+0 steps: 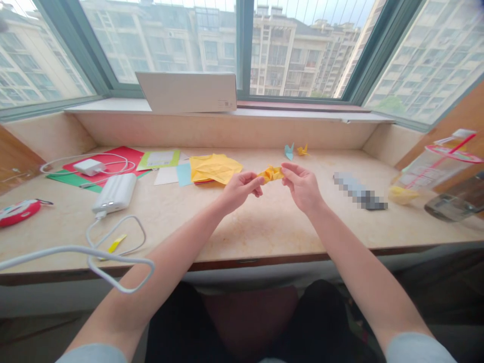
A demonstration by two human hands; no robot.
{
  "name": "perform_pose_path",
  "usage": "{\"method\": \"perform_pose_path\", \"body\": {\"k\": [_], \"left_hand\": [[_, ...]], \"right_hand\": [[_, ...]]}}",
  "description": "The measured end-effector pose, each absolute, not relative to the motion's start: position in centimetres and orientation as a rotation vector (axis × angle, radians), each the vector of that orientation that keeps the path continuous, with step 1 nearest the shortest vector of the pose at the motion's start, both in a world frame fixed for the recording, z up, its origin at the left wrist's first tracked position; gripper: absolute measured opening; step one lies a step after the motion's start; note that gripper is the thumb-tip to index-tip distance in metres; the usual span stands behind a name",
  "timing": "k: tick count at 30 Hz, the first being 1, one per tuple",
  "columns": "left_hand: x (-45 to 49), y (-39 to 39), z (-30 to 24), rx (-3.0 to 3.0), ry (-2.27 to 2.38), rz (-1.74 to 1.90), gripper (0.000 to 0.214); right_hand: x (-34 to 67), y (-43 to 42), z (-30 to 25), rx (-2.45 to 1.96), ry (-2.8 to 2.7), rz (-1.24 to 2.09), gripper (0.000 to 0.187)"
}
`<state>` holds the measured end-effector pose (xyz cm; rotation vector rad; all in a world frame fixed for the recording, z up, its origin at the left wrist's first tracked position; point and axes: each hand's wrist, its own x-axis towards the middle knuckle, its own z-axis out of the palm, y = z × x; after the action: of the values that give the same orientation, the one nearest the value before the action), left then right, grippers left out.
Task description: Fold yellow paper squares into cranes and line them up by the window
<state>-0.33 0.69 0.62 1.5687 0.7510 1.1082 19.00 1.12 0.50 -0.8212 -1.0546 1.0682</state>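
The person's left hand [239, 190] and right hand [303, 187] are pinching opposite ends of a small, folded, yellow paper strip [272, 174], leaving a gap between them; the strip is spanning that gap above a beige stone-like counter [272, 227]; a creased yellow paper sheet [216, 168] is lying near the left hand; light-blue [289, 151] and yellow folded-paper figures [303, 150] are sitting beyond the right.
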Motion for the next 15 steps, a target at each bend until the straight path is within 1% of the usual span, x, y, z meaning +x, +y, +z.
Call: {"method": "perform_pose_path", "body": {"k": [10, 15], "left_hand": [[-0.2, 0.2, 1.1, 1.558, 0.693, 1.128, 0.03], [-0.3, 0.3, 1.1, 1.513, 0.637, 1.102, 0.032]], "right_hand": [[20.1, 1.5, 0.8, -0.872, -1.018, 1.134, 0.025], [20.7, 1.4, 1.0, -0.87, -1.053, 1.201, 0.028]]}}
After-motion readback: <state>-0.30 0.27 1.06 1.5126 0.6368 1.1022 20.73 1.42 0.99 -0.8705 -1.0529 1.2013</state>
